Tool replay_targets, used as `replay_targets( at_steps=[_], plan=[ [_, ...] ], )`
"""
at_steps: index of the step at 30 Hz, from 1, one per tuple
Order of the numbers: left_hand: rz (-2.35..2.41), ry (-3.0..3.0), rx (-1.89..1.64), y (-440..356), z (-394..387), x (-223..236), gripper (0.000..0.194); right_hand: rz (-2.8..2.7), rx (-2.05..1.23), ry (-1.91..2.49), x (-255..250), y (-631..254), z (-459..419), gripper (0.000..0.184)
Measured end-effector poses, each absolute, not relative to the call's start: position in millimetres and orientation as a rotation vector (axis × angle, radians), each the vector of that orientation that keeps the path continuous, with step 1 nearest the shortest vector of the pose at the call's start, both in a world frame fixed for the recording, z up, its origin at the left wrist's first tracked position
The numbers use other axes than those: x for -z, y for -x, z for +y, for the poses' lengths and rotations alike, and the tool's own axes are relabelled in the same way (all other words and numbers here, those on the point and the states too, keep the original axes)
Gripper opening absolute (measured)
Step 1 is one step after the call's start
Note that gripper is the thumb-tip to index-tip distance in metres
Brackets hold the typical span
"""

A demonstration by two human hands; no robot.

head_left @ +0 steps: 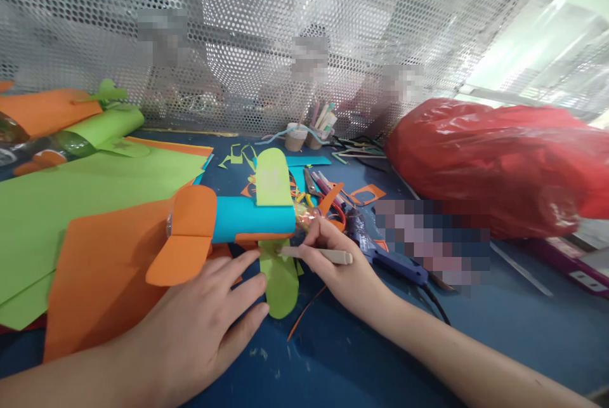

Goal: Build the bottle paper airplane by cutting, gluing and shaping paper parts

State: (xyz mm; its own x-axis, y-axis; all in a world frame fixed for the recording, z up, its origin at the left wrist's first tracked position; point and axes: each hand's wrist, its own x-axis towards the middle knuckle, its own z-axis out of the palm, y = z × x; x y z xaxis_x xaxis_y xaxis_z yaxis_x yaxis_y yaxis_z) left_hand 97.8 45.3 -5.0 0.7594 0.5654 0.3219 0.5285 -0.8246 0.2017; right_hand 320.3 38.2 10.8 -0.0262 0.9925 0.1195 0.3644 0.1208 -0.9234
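A toy plane (254,217) lies in front of me, its clear bottle body wrapped in blue foam sheet, with an orange tail (193,214) at the left end. One light green wing (273,176) stands on its far side; the other green wing (281,284) lies toward me. My right hand (337,262) pinches a cream-coloured pen (328,256), its tip over the near wing by the body. My left hand (209,313) rests with fingers stretched out, fingertips at that wing's left edge. The bottle's neck is partly hidden behind my right hand.
Green foam sheets (95,186) and an orange sheet (102,268) lie at left, near other bottle planes (109,129). A blue glue gun (390,262), scissors (311,184) and scraps lie to the right. Behind are cups of pens (295,138), a red plastic bag (499,160) and perforated metal (266,27).
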Motion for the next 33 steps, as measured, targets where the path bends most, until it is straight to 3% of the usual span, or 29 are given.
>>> replay_targets(
  at_steps=[33],
  plan=[
    [0.913, -2.845, -0.541, -97.9, 44.6, 6.0, 0.036, -1.543, -0.936, 1.375, -13.6, -321.3, 37.2, 0.017]
  ],
)
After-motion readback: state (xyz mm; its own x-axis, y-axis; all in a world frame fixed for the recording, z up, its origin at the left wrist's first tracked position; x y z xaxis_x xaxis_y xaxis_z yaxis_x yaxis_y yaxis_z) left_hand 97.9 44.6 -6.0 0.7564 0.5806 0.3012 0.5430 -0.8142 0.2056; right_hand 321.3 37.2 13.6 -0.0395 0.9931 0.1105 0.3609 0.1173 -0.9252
